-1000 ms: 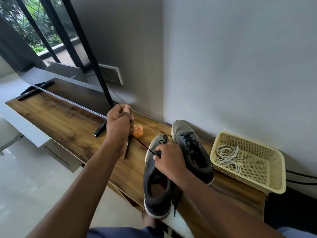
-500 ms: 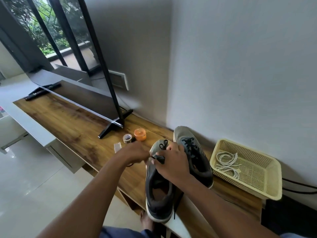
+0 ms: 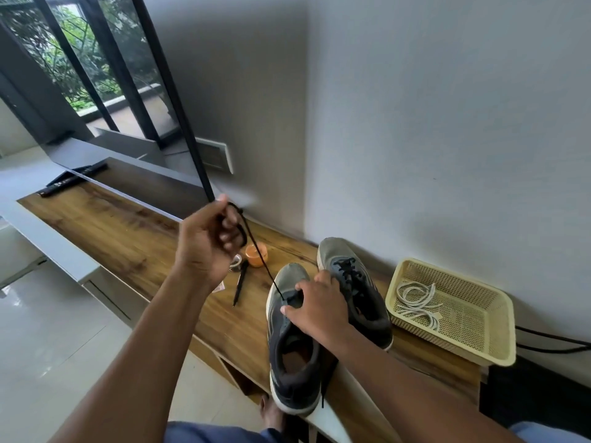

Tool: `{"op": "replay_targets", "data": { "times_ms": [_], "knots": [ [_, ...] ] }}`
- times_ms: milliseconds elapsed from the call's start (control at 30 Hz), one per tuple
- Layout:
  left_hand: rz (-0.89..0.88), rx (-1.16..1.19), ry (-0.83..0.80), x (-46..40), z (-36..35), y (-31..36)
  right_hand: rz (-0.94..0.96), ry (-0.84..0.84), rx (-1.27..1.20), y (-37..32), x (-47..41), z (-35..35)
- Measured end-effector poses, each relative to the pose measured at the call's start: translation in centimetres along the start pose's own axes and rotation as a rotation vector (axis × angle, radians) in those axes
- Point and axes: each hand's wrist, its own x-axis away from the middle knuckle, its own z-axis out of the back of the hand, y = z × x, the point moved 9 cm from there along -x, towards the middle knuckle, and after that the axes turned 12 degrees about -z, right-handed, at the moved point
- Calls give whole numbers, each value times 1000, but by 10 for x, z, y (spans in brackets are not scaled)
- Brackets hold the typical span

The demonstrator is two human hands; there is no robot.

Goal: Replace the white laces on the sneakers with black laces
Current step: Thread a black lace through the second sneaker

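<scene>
Left hand [image 3: 208, 243] fingers pinch the black lace [image 3: 260, 260], drawn taut; right hand [image 3: 315, 306] grips the near sneaker [image 3: 292, 356]. Pull evenly, holding the sneaker steady.

We see the left hand [image 3: 204, 241] raised, its grip pinching a taut thin black lace [image 3: 259, 257] running into the near grey sneaker [image 3: 292, 356], which the right hand [image 3: 319, 311] steadies on the brown wooden surface [image 3: 112, 231].

A small orange round lidded jar [image 3: 256, 254] sits on the long wooden-topped cabinet [image 3: 105, 230], a black pen [image 3: 240, 282] just near it, a flat black television [image 3: 134, 187] farther left.
</scene>
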Motion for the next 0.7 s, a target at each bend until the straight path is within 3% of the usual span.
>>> {"op": "replay_targets", "data": {
  "times_ms": [100,133,233,300,333,400,467,500,700],
  "knots": [
    [66,-496,11,2,13,-17,-46,-79,-67,3,-2,-8],
    [107,-487,-4,3,13,-26,-56,-93,-86,4,-3,-10],
    [274,-111,-120,8,-4,-49,-73,-115,-135,6,-4,-13],
    [342,-61,-169,9,-7,-59,-85,-123,-183,7,-4,-14],
    [351,-185,-204,9,-5,-64,-90,-126,-201,9,-4,-14],
    [317,-735,-316,12,7,-75,-98,-135,-222,10,-5,-15],
    [289,-1280,-513,19,13,-91,-97,-131,-237,10,-5,-15],
    [307,-1426,-618,25,14,-103,-86,-120,-241,9,-4,-14],
    [276,-1762,-699,32,8,-125,-15,-80,-254,7,-1,-9]
  ]
}}
